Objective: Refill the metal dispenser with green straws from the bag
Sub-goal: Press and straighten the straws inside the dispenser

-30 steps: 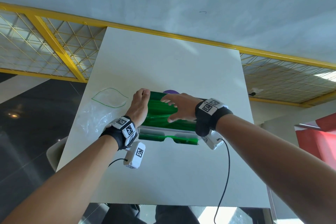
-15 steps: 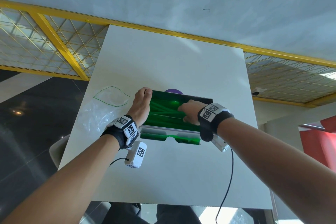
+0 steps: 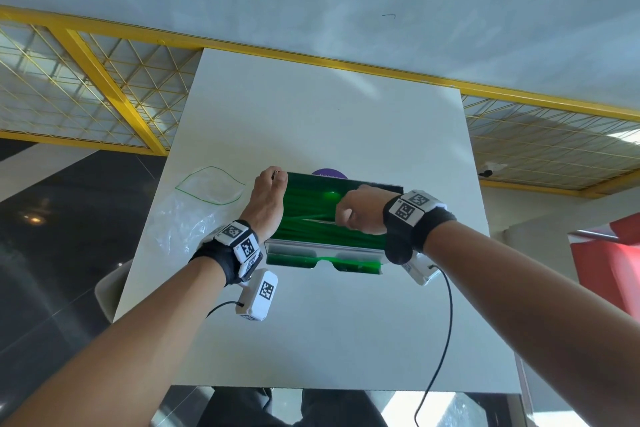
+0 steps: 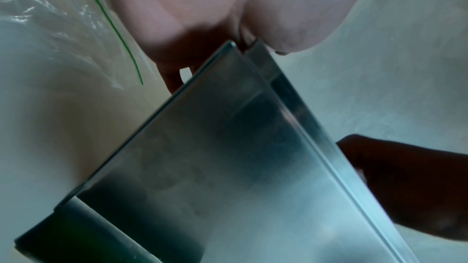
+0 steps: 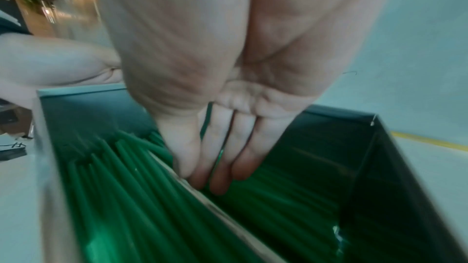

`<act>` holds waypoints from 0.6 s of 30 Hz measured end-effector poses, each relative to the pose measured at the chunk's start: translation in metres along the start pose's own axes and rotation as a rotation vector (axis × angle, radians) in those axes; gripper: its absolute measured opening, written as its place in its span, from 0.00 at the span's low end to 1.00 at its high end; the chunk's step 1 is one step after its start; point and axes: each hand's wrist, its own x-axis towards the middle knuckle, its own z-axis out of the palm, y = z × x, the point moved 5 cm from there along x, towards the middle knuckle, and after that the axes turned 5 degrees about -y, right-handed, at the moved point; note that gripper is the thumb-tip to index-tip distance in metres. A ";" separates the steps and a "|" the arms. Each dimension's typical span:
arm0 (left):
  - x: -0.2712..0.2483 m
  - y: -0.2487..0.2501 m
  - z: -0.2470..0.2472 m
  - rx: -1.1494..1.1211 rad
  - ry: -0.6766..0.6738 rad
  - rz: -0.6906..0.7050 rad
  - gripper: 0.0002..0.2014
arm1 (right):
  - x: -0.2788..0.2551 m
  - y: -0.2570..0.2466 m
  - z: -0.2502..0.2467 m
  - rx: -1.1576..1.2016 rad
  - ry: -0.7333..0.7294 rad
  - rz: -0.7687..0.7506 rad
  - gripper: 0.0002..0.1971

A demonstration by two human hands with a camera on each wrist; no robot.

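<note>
The metal dispenser (image 3: 325,248) stands open in the middle of the white table (image 3: 311,340), packed with green straws (image 3: 311,218). My left hand (image 3: 268,194) grips its far left top corner; the left wrist view shows thumb and fingers pinching the metal edge (image 4: 235,47) where the lid meets the side wall (image 4: 215,167). My right hand (image 3: 360,210) reaches down into the right part of the box. There its straight fingers (image 5: 217,167) press into the straws (image 5: 142,187), one straw running between two of them. The clear bag (image 3: 194,215) lies flat and empty-looking to the left.
A purple round object (image 3: 329,173) peeks out behind the dispenser. Wrist-camera cables (image 3: 440,340) trail over the near table. A yellow mesh railing (image 3: 104,80) runs behind and beside the table. A chair edge (image 3: 107,291) shows at the table's left.
My right hand moved from lying flat across the straws toward the right end and turned its fingers down into them. My left hand kept its hold on the corner.
</note>
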 end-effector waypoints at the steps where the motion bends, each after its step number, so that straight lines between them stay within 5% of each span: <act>1: 0.001 -0.001 0.000 0.014 0.004 0.012 0.26 | 0.001 -0.002 0.004 -0.012 -0.041 0.001 0.17; 7: 0.005 -0.006 0.001 0.006 0.007 0.061 0.34 | -0.001 -0.011 -0.003 0.069 0.041 -0.033 0.12; 18: -0.011 0.008 -0.023 0.119 0.039 0.105 0.27 | -0.039 -0.053 -0.032 0.296 0.292 -0.209 0.08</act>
